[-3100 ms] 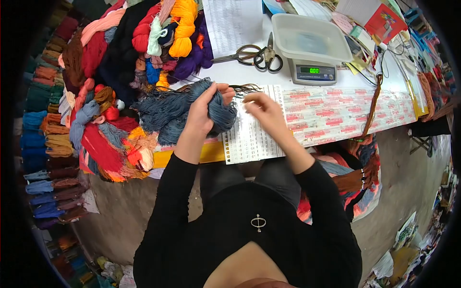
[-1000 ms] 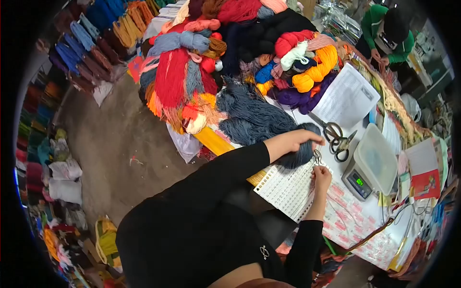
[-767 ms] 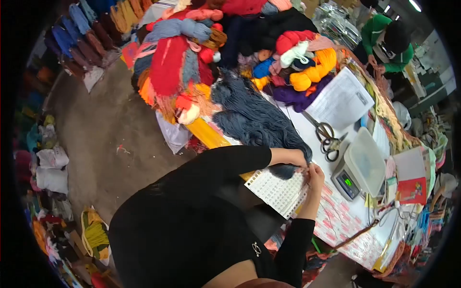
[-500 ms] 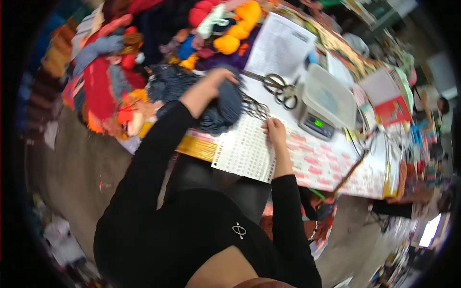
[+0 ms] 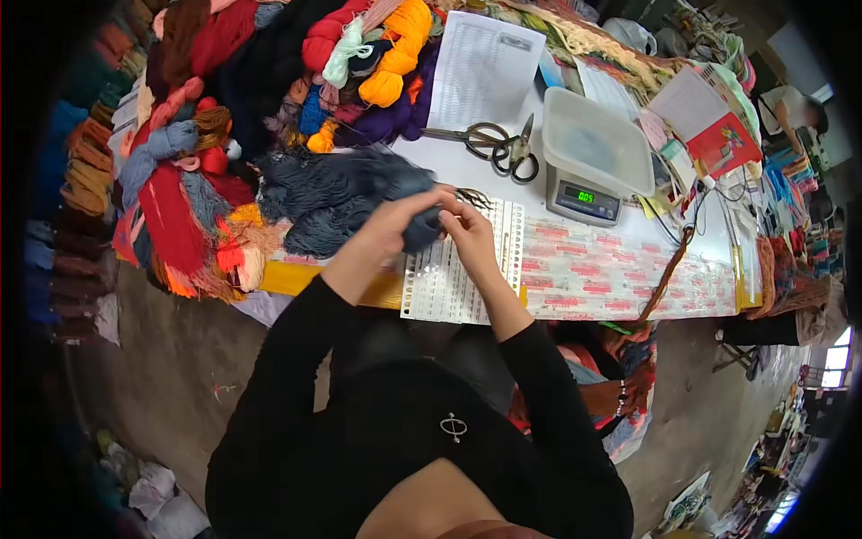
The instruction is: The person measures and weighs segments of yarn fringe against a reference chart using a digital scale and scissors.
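A hank of dark grey-blue yarn (image 5: 328, 198) lies at the table's near edge, its right end bunched up. My left hand (image 5: 392, 225) is closed around that bunched end, slightly blurred. Close beside it, my right hand (image 5: 471, 238) has thumb and fingers pinched together against the yarn's right side; what sits between the fingertips is too small to make out. Under both hands is a white card with rows of holes along its edges (image 5: 453, 287). Short dark strands (image 5: 473, 198) stick out just beyond my right fingers.
Two pairs of scissors (image 5: 514, 157) lie behind the hands. Right of them stands a digital scale (image 5: 584, 202) with a clear plastic tub (image 5: 597, 139) on top. A printed sheet (image 5: 485, 67) lies at the back. Piled colourful yarn (image 5: 180, 225) fills the left side.
My left hand has come down and nearer, still on the yarn. My right hand has moved left and up from the card to meet it. The view has shifted and sharpened.
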